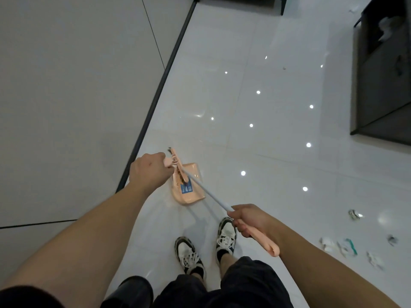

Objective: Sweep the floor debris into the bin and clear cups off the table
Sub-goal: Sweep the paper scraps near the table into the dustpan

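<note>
Left hand [151, 172] grips dustpan [189, 187] handle; right hand [250, 220] grips broom handle [209, 194]; dark debris in pan.

floor scraps [347, 246] blurred, table [382, 85] cropped

Illumination is dim and even. The glossy white floor [266, 152] reflects small round ceiling lights as bright glare spots. Soft shadows lie beneath the shoes [225, 237]. Wide-angle distortion bends lines near the frame edges; the debris [347, 246] at the right edge appears blurred.
</note>
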A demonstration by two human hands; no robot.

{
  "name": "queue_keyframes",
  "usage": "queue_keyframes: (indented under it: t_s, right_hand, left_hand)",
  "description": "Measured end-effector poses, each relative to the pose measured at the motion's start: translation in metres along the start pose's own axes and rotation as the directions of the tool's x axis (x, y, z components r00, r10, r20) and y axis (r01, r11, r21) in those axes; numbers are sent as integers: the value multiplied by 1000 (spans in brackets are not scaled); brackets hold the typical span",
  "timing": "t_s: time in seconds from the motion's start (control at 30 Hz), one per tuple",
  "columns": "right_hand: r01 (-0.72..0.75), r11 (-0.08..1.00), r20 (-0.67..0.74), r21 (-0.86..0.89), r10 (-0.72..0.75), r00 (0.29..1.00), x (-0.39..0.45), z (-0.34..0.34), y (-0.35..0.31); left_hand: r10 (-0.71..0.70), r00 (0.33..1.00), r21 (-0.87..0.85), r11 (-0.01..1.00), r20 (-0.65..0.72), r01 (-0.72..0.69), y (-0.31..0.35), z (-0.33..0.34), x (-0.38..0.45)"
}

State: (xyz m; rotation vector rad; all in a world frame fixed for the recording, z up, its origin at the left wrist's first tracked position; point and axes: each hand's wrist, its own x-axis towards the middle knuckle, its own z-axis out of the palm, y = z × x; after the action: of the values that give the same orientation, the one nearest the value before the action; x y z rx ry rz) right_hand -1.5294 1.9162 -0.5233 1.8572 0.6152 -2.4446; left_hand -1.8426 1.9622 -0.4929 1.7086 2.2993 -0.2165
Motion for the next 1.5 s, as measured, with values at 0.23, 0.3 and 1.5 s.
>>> queue_keyframes:
  t_s: [0.23, 0.3, 1.5]
  right_hand:
    - [85, 995, -200, -49, -93, 975, -3, -5, 0]
    - [76, 993, -235, -87, -95, 967, 1, -1, 0]
    - [468, 570, -651, 675, 161, 742, -108, 106, 214]
  left_hand:
    - [-4, 1000, -12, 1000, -28, 4, 11, -3, -7]
    - [-17, 1000, -14, 1000, -26, 17, 14, -2, -12]
    - [868, 491, 12, 491, 71, -871, 190, -35, -84]
